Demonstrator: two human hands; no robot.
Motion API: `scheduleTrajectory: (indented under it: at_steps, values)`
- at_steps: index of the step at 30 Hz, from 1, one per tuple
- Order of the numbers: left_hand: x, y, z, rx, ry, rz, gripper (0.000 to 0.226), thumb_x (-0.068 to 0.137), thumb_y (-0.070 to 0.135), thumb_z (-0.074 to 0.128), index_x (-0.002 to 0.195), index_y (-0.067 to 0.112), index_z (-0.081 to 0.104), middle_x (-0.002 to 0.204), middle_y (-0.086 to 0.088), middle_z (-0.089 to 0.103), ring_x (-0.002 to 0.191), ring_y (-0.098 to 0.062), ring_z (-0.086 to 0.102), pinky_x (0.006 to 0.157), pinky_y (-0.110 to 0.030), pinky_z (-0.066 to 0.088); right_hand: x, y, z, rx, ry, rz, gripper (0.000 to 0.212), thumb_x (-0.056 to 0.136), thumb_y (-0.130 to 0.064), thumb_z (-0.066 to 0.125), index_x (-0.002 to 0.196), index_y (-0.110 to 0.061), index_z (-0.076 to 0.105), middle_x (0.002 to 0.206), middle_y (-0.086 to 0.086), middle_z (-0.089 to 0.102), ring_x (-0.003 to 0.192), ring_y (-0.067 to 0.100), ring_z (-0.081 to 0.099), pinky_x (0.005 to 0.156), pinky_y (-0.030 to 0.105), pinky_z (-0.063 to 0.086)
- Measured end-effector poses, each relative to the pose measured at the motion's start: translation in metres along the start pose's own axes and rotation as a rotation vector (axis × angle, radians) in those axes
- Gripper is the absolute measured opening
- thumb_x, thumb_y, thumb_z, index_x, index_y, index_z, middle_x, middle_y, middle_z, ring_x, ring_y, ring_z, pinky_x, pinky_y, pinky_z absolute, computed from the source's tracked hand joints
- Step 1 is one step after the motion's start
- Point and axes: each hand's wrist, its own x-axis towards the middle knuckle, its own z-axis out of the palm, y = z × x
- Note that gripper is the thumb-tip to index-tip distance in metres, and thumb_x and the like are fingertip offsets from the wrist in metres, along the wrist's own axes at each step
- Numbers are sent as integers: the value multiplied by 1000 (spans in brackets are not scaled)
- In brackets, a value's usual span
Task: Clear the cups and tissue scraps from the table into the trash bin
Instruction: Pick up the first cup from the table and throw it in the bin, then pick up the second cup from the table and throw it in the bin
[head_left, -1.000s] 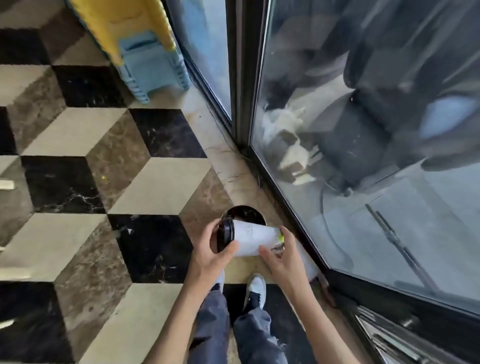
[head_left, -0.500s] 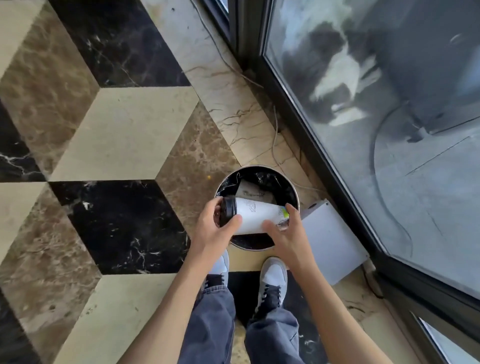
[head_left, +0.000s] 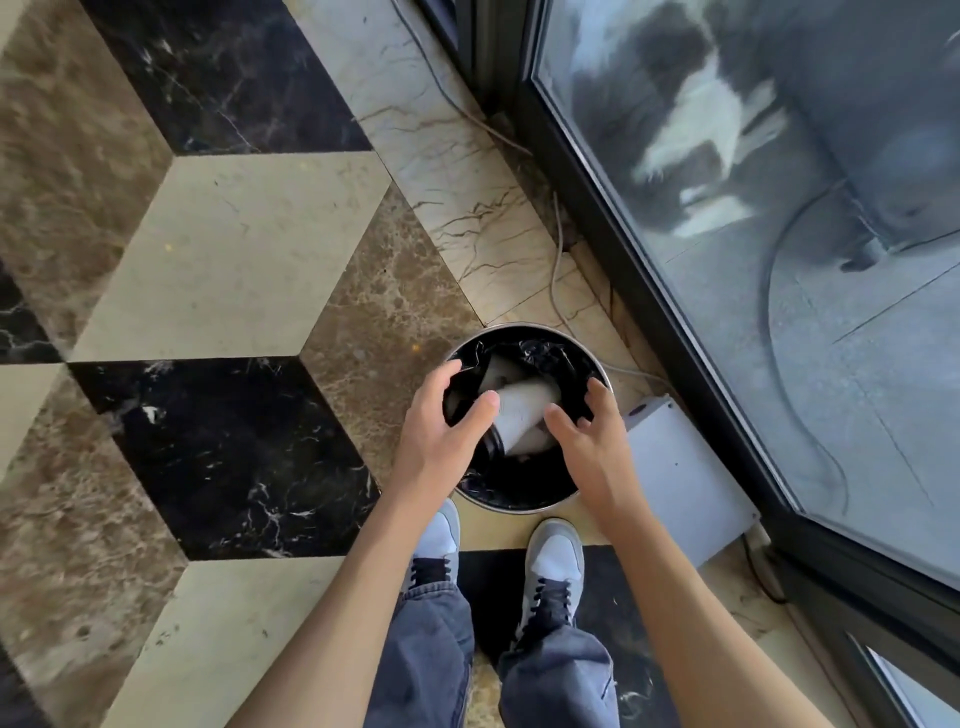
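Observation:
A round metal trash bin (head_left: 535, 328) with a black liner stands on the floor just ahead of my shoes. Inside it lies a white paper cup with a black lid (head_left: 519, 418), tilted, lid end toward me. Another white cup (head_left: 498, 370) lies deeper, behind it. My left hand (head_left: 441, 431) hovers over the bin's left rim, fingers spread, holding nothing. Over the right rim hangs my right hand (head_left: 587, 436), fingers apart and empty. The cup sits between the two hands, apart from both.
A white box (head_left: 685, 473) lies on the floor right of the bin. A dark-framed glass wall (head_left: 779, 260) runs along the right. A thin cable (head_left: 558, 270) trails along the floor past the bin. Patterned marble floor (head_left: 234, 260) spreads to the left.
Both hands held the lidded white cup sideways above the bin; they have let go, and the cup now lies in the bin. The view has tilted further down.

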Motion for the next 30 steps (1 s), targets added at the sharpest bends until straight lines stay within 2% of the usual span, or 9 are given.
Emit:
scheduleTrajectory:
  at_steps: [2,6,10,12,16,20,24,28,30]
  values:
    - [-10,13,-7,0,11,23,60,89,47,60,145,35,39,151,9,40,133,-4,35,109,-30,30,-12,-15,-8,5,-6,-31,72,88,-40,61,151,-24,28,153,-3,40,138,20,43,113,47,40]
    - [-41,56,-26,9,56,77,67,83,56,58,145,39,38,153,10,38,138,-7,34,110,-32,31,-47,-62,-29,59,-7,-105,69,91,-39,63,150,-25,29,137,-15,40,129,9,40,105,32,36]
    - [-86,121,-52,24,104,189,69,81,58,56,145,39,37,155,8,36,142,-11,33,110,-31,29,-96,-129,-62,46,-3,-226,71,91,-42,62,151,-28,27,156,-5,35,141,15,36,117,45,33]
    - [-115,162,-67,17,122,262,68,82,55,57,145,38,37,155,8,36,142,-11,33,108,-29,29,-129,-170,-81,32,17,-308,70,91,-41,63,151,-26,28,157,-3,35,144,17,35,118,49,32]
    - [-192,251,-105,9,214,414,67,83,53,59,144,39,37,154,6,36,140,-11,33,106,-32,33,-212,-256,-117,-11,46,-476,71,92,-41,62,152,-24,28,158,-3,34,145,18,34,118,48,32]
    - [-277,337,-147,38,316,633,62,90,41,64,146,35,37,154,6,35,130,3,27,104,-25,26,-309,-342,-148,7,54,-642,85,80,-57,59,152,-27,26,159,-5,32,146,16,32,120,47,30]
    - [-360,418,-194,0,390,784,68,88,40,67,148,26,38,154,-1,35,140,-11,31,116,-39,29,-400,-425,-170,20,90,-826,79,86,-46,62,153,-23,25,159,-1,33,147,17,30,119,48,31]
    - [-433,467,-240,0,513,941,73,82,45,62,148,22,40,150,-3,40,139,-15,36,112,-27,27,-481,-488,-183,-23,151,-1020,75,92,-39,62,154,-23,23,161,-2,30,147,14,28,120,44,29]
    - [-461,480,-260,-2,568,992,74,81,45,63,148,22,40,151,-5,40,140,-17,35,112,-27,27,-515,-508,-189,-24,158,-1092,76,92,-39,63,154,-22,23,161,-3,29,146,13,30,121,42,29]
